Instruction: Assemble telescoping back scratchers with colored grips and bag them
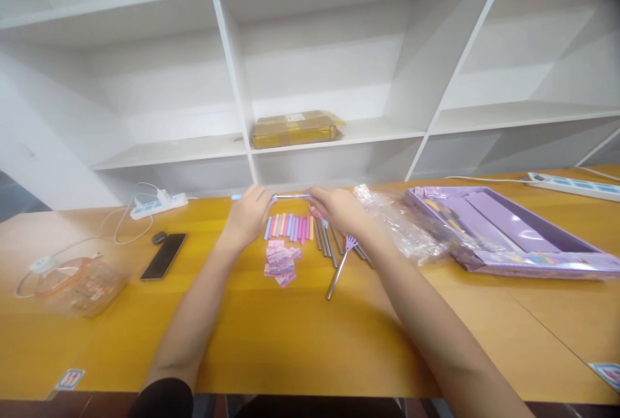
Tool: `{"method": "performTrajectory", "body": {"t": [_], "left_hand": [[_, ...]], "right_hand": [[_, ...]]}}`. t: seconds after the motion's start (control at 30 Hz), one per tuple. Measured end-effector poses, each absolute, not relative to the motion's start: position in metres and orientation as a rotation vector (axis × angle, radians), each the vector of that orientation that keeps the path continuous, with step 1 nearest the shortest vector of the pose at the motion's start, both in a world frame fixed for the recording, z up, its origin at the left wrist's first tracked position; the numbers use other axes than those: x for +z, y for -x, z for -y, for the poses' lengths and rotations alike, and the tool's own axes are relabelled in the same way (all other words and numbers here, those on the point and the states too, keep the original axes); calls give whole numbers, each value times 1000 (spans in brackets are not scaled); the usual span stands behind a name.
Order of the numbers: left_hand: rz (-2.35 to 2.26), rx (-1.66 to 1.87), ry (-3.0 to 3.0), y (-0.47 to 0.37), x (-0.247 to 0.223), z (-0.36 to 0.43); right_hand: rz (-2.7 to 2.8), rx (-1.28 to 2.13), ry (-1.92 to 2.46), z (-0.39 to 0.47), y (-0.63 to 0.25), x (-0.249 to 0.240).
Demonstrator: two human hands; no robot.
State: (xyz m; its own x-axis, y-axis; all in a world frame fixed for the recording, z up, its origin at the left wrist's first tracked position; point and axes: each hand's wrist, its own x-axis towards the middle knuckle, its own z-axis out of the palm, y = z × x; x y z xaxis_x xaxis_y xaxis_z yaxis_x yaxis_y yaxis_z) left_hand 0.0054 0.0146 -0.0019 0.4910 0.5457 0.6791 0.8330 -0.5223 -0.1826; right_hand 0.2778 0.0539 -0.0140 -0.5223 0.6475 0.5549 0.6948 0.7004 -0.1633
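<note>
My left hand [248, 214] and my right hand [341, 208] are both closed on a slim metal rod [292, 196], held level above the far part of the table. A blue grip sticks out on the left of my left hand. Below the rod lies a row of blue, pink, purple and orange grip tubes [290, 227], with pink printed cards [281, 263] in front. Several bare metal rods [325, 240] lie under my right hand. A back scratcher [340, 269] with a purple hand-shaped head rests beside my right forearm. My right hand hides the rod's right end.
Crumpled clear plastic [407, 227] and an open purple box [494, 218] lie to the right. On the left are a phone [163, 256], an orange-tinted clear container [80, 285] and a power strip [159, 205]. White shelves at the back hold a taped parcel [295, 130].
</note>
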Motion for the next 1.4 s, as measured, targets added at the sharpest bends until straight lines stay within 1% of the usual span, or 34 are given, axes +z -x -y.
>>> {"method": "performTrajectory", "body": {"t": [0.3,0.4,0.53,0.63,0.87,1.1,1.23,1.33,1.4], "left_hand": [[1116,-813,2245,-6,8,-11],[1102,-881,2243,-8,20,-12],[1058,-1059,2210,-8,40,-11],[1036,-1129,2175,-6,53,-6],[946,-1198,2198,-9,64,3],[884,-1242,2169,-14,53,-3],[939,-1236,2129,-15,49,-2],[948,-1227,2081,-3,52,-2],[967,-1239,2026,18,56,-1]], "right_hand": [[2291,-160,895,-55,-282,-9],[2270,-188,903,-60,-282,8],[2185,-206,852,-60,-278,37],[2105,-182,809,-52,-274,48],[2027,-201,789,-40,-275,42],[2042,-245,812,-37,-287,42],[2045,-258,835,-33,-284,42],[2015,-292,838,-34,-290,45],[1961,-320,886,-42,-310,45]]}}
